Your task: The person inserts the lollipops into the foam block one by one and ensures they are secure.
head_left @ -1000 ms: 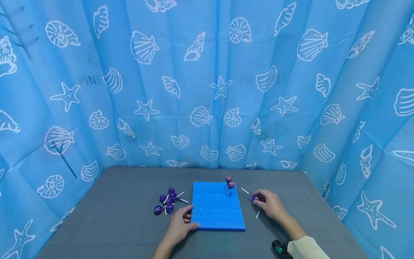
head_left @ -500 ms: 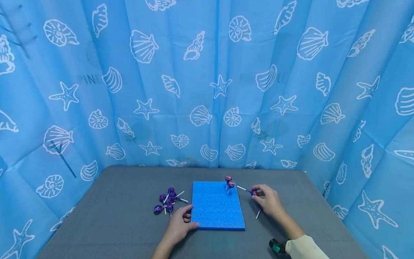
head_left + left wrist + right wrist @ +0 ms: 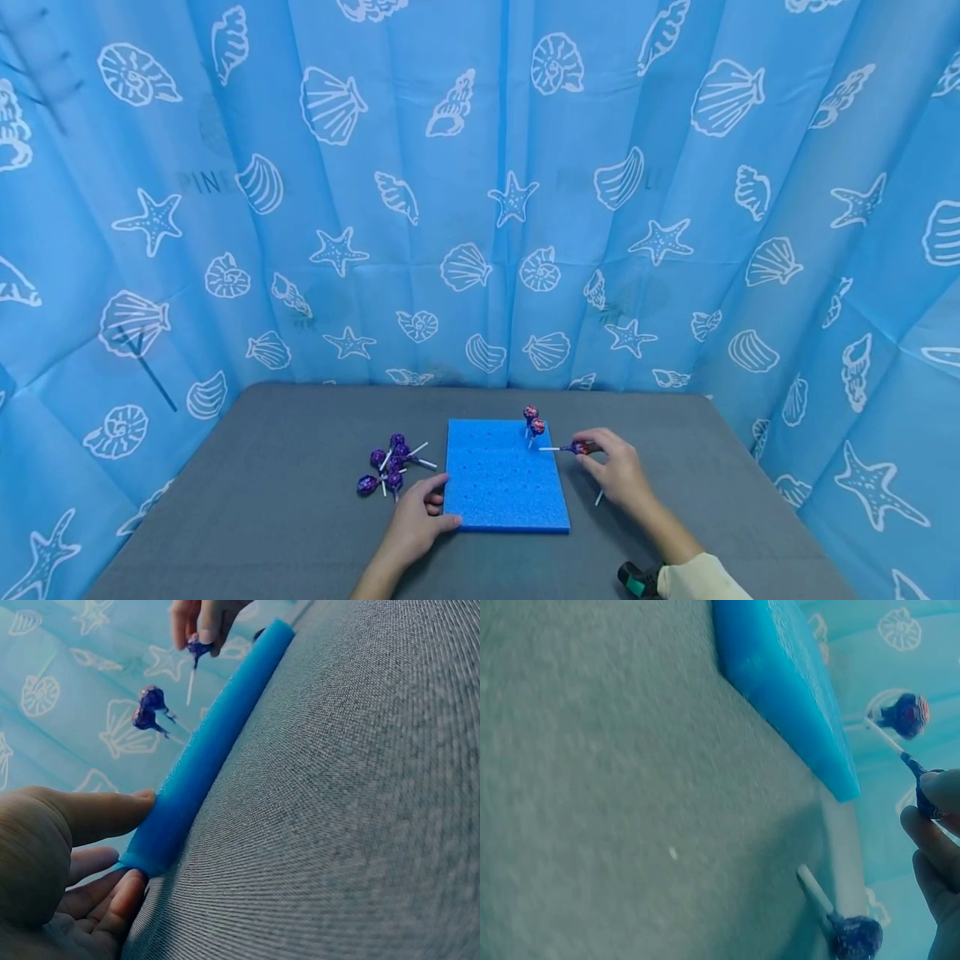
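Observation:
A flat blue foam board (image 3: 502, 483) with rows of small holes lies on the table. My left hand (image 3: 416, 517) holds it by its left edge near the front corner, with the thumb (image 3: 112, 814) on the upper side. Two wrapped lollipops (image 3: 537, 427) stand upright at the far right corner of the board. My right hand (image 3: 618, 471) pinches another lollipop (image 3: 577, 447) by its purple wrapped head. Its white stick points left and overlaps the board's right edge in the head view.
Several purple lollipops (image 3: 395, 462) lie in a loose pile left of the board. One more lollipop (image 3: 855, 935) lies on the grey table under my right hand. A blue curtain (image 3: 480, 208) with white shells hangs behind the table.
My right hand has moved left and slightly away with the lollipop, bringing its stick from beside the board to over the right edge. The left hand has stayed put.

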The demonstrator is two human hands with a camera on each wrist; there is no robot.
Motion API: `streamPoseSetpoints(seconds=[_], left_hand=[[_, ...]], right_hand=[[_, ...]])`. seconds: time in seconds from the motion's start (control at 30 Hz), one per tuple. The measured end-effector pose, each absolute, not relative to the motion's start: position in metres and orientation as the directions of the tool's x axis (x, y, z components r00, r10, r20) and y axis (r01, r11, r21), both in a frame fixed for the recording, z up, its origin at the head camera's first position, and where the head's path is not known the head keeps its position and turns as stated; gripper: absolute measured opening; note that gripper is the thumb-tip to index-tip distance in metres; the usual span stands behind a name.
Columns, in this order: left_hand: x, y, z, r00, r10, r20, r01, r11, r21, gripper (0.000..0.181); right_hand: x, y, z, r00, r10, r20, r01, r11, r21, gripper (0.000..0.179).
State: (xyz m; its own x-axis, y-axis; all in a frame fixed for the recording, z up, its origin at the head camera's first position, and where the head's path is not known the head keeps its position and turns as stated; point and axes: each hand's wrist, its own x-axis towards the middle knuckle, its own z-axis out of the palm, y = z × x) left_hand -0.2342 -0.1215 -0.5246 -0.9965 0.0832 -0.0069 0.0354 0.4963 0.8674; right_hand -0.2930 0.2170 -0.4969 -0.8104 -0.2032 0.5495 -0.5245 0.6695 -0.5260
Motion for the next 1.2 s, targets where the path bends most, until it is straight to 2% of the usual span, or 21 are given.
streamPoseSetpoints(seconds=[0.2, 0.47, 0.93, 1.2], left_hand=[[-0.233, -0.122, -0.523, -0.996, 0.088, -0.005, 0.039, 0.490, 0.871, 0.068], [-0.234, -0.122, -0.524, -0.996, 0.093, 0.000, 0.046, 0.494, 0.868, 0.068], [-0.234, -0.123, -0.525, -0.996, 0.091, 0.001, 0.046, 0.491, 0.870, 0.067], [-0.234, -0.122, -0.524, -0.996, 0.090, -0.012, 0.033, 0.484, 0.875, 0.067]], right_hand=[[-0.290, 0.206, -0.498, -0.840, -0.188, 0.509, -0.486, 0.676, -0.554, 0.028], [-0.289, 0.193, -0.499, -0.840, -0.208, 0.502, -0.495, 0.674, -0.549, 0.026], [-0.292, 0.184, -0.491, -0.774, -0.307, 0.554, -0.592, 0.663, -0.459, 0.025], [-0.295, 0.169, -0.490, -0.745, -0.241, 0.622, -0.601, 0.647, -0.469, 0.028]])
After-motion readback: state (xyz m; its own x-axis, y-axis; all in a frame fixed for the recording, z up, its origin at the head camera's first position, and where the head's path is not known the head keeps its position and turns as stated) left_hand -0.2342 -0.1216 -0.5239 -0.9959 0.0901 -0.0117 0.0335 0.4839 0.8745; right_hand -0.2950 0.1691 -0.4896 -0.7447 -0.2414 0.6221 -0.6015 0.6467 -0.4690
